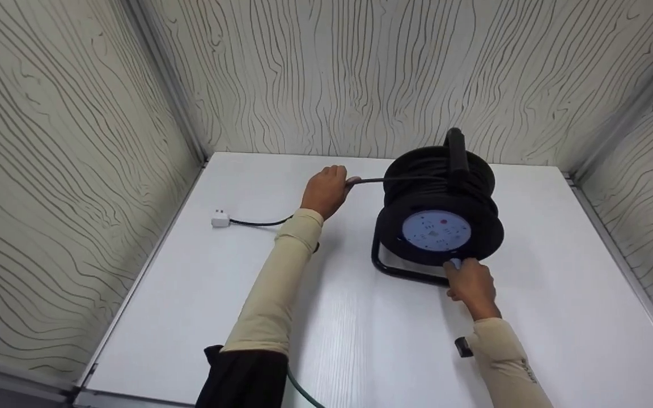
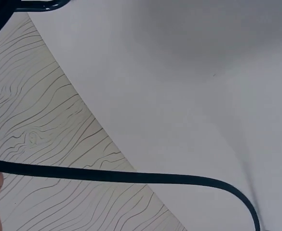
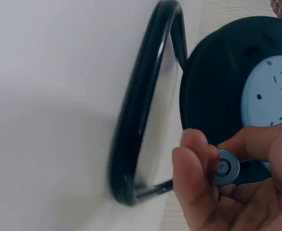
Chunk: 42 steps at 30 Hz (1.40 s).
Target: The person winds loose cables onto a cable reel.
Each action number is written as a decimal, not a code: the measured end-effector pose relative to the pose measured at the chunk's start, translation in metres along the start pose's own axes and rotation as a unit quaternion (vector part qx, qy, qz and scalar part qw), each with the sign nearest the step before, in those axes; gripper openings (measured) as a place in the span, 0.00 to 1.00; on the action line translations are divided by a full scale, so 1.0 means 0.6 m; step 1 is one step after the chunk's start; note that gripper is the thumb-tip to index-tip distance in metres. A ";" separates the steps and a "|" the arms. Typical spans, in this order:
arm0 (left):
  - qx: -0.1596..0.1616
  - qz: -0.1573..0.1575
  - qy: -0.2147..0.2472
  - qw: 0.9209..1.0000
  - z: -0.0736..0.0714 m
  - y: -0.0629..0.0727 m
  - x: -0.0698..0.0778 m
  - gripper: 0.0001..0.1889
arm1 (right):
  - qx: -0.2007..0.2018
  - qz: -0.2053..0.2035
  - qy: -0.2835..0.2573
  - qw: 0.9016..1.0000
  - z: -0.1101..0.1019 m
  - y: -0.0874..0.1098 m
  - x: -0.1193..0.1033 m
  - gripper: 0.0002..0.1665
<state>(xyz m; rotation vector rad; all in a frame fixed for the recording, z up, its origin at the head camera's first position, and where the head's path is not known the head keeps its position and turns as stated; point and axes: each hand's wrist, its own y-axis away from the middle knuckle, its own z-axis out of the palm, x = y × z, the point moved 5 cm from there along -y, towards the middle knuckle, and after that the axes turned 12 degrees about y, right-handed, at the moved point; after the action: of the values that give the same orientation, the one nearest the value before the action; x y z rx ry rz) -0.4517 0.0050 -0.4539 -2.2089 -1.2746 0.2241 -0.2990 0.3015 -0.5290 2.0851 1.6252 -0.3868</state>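
A black cable reel [image 1: 442, 224] stands on the table, its pale blue socket face [image 1: 437, 230] turned toward me. My right hand [image 1: 473, 283] pinches the small blue-grey knob [image 3: 226, 167] at the lower edge of the reel's disc. Left of the reel, my left hand [image 1: 325, 190] grips the black cable [image 1: 397, 179], which runs nearly straight from the drum to the fingers. Beyond that hand the cable curves down in the left wrist view. Its end with a white plug [image 1: 220, 219] lies on the table at left; the forearm hides part of the cable.
The reel's black tubular stand [image 3: 138, 108] rests on the white table [image 1: 190, 317], and its carrying handle [image 1: 457, 152] rises at the back. Wood-grain panels [image 1: 326, 73] wall in the back and both sides. A green cord [image 1: 304, 392] shows beside the left sleeve.
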 end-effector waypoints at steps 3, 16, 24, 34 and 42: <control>0.005 -0.018 0.002 1.000 0.000 0.005 -0.012 0.24 | -0.023 -0.002 -0.055 0.998 0.024 -0.009 -0.009 0.20; 0.010 -0.027 0.025 0.999 -0.003 0.007 -0.026 0.24 | -0.088 0.011 -0.208 0.974 0.078 -0.032 -0.042 0.19; 0.007 -0.035 0.027 0.999 -0.001 0.000 -0.025 0.23 | -0.076 0.003 -0.218 0.973 0.088 -0.035 -0.060 0.20; 0.005 -0.028 0.026 0.999 0.002 -0.005 -0.011 0.24 | -0.094 -0.002 -0.287 0.953 0.111 -0.037 -0.077 0.16; -0.004 -0.035 0.027 0.999 0.000 -0.006 -0.014 0.24 | -0.103 -0.014 -0.291 0.951 0.114 -0.036 -0.108 0.18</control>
<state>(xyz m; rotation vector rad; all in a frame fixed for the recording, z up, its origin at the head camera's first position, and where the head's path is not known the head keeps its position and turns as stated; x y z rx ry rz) -0.4588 -0.0004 -0.4532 -2.1585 -1.3235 0.1323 -0.3324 0.2164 -0.5596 1.5906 1.2748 -0.7284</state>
